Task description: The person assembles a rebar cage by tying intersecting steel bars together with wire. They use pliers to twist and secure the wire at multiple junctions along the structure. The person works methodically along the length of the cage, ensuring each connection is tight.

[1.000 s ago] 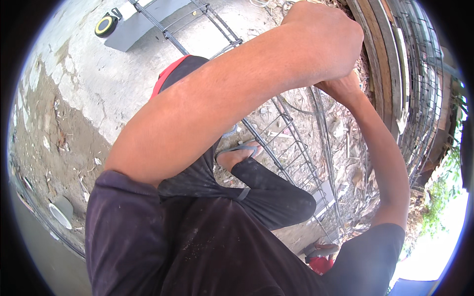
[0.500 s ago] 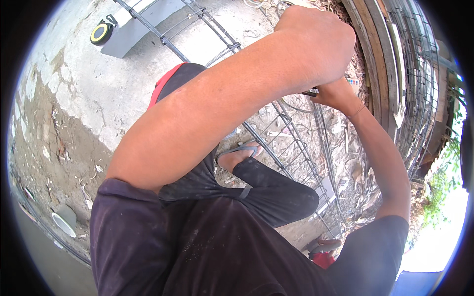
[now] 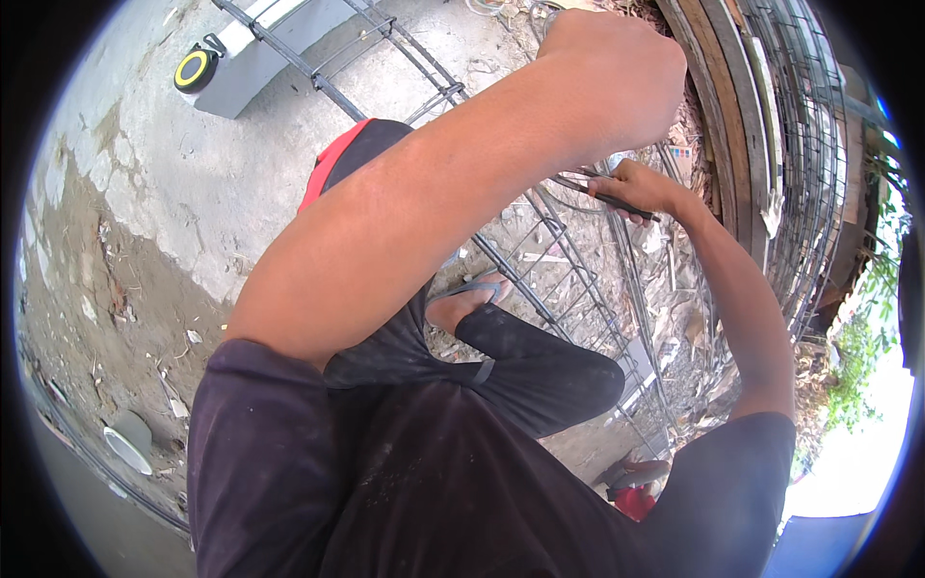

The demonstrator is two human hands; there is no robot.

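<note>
My left arm reaches across the view, and my left hand [image 3: 621, 72] is bent down at the wrist over the rebar cage [image 3: 332, 94]. Its fingers are hidden behind the back of the hand. Just below it, my right hand [image 3: 638, 189] is closed around a dark two-handled tool that looks like pincers [image 3: 626, 205]. One handle sticks out past the fingers; the working end is hidden behind my left forearm. The cage of dark bars and thin ties runs diagonally under my arms, with long loose bars [image 3: 631, 279] beside it.
A black and yellow tape measure [image 3: 196, 70] sits at the end of a grey block [image 3: 275, 82]. Timber planks [image 3: 727, 125] and stacked steel cages [image 3: 819, 173] line the right. A white bucket [image 3: 128, 441] lies far left. My sandalled foot [image 3: 472, 297] is beside the cage.
My right hand has turned and come out from behind the left wrist, showing more of the pincers-like tool. My left arm has shifted only slightly.
</note>
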